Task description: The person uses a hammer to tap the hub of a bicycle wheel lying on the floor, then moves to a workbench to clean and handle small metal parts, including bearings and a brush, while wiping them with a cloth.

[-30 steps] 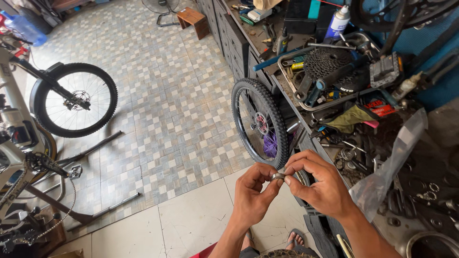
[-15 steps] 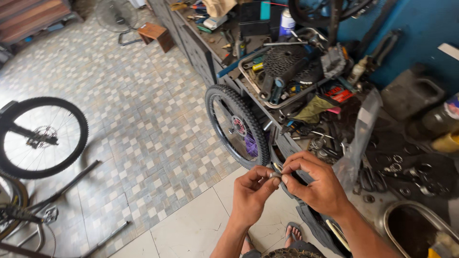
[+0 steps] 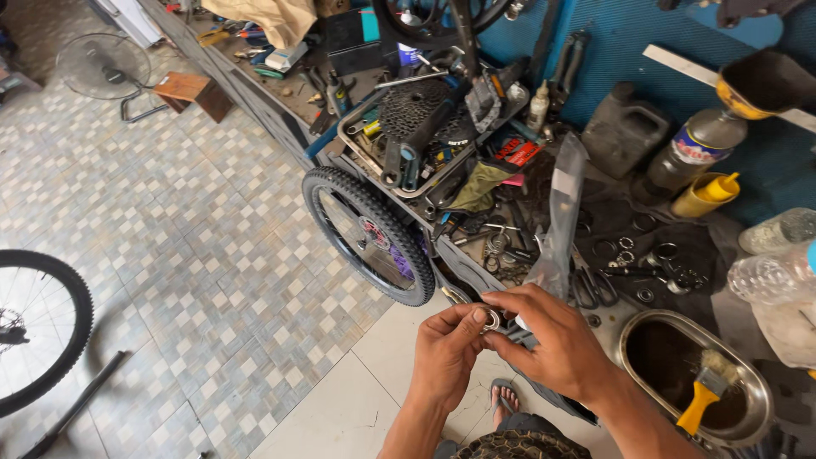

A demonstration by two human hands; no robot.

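Steel pan (image 3: 639,340) holds dark liquid, yellow brush (image 3: 704,393). Tray (image 3: 353,129): cassette (image 3: 416,109), tools. Both hands' (image 3: 446,353) (image 3: 557,340) fingers (image 3: 476,323) pinch small ring (image 3: 492,320).

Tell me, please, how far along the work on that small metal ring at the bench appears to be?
Done: a tyred wheel is off a bike, leaning against the workbench. In hand: the left hand and right hand pinch a small metal ring between their fingertips. Left: the ring is not fitted to anything yet, and more rings lie loose on the bench.
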